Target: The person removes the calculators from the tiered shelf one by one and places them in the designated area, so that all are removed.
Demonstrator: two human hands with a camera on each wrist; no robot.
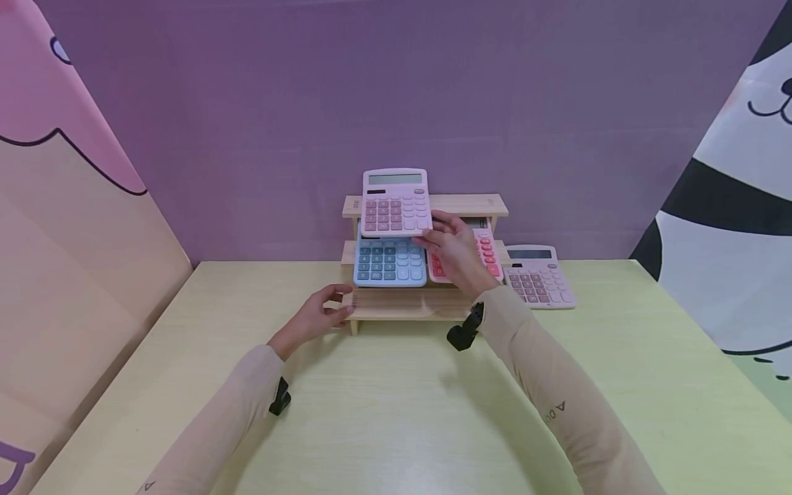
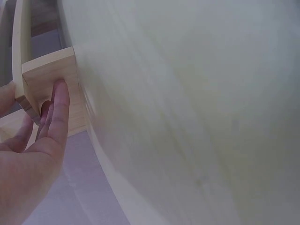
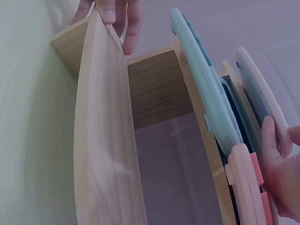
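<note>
My right hand (image 1: pixel 459 253) pinches a pale pink calculator (image 1: pixel 396 184) by its lower right corner, up at the top tier of a wooden three-step rack (image 1: pixel 408 304). In the right wrist view, thumb and fingers lie on opposite faces of that calculator (image 3: pixel 262 89). At the rack's left end, my left hand (image 1: pixel 314 313) grips the lowest step, and the left wrist view has its fingers (image 2: pixel 60 110) under the plank. A blue calculator (image 1: pixel 390 273) leans on the middle step. Beside it stands a pink calculator with red keys (image 1: pixel 493 265), partly hidden behind my right hand.
Another pale pink calculator (image 1: pixel 538 280) leans at the rack's right side, on the light wooden table (image 1: pixel 383 412). A purple backdrop (image 1: pixel 396 89) rises behind the rack, with printed cartoon panels on both sides.
</note>
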